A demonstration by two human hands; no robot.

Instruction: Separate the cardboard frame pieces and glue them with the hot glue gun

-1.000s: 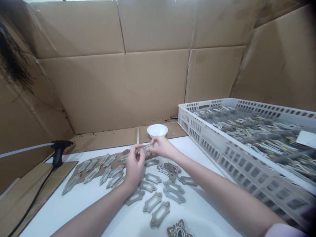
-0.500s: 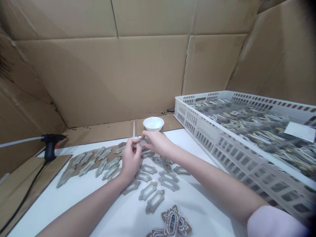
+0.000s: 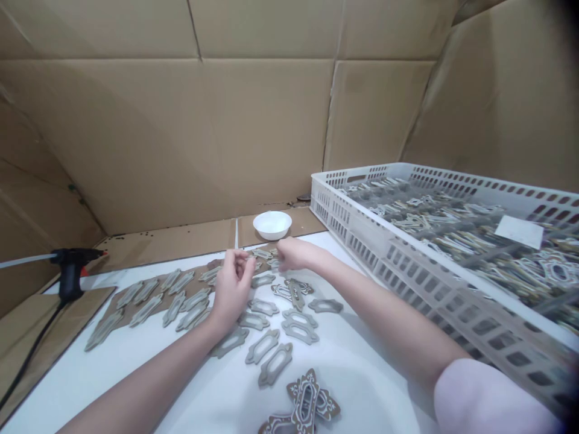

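My left hand (image 3: 234, 288) is raised over the middle of the white table, its fingers curled; whether it holds something small is hidden. My right hand (image 3: 293, 254) reaches down just below the white bowl (image 3: 272, 224), its fingertips at grey frame-shaped pieces lying there. Several flat grey pieces with oval openings lie around both hands, such as one (image 3: 275, 364) on the white surface and others on a brown cardboard strip (image 3: 134, 310). Brown pieces with white scroll patterns (image 3: 307, 401) overlap at the near edge.
A white plastic crate (image 3: 362, 241) with rows of similar pieces and a white card (image 3: 519, 232) fills the right side. On the left, a black glue gun (image 3: 71, 274) with a cable rests on cardboard. Cardboard walls (image 3: 158, 138) enclose the table.
My right hand has moved away from my left hand, to the right, and down to the pieces. My left hand stays raised, and the view has shifted slightly.
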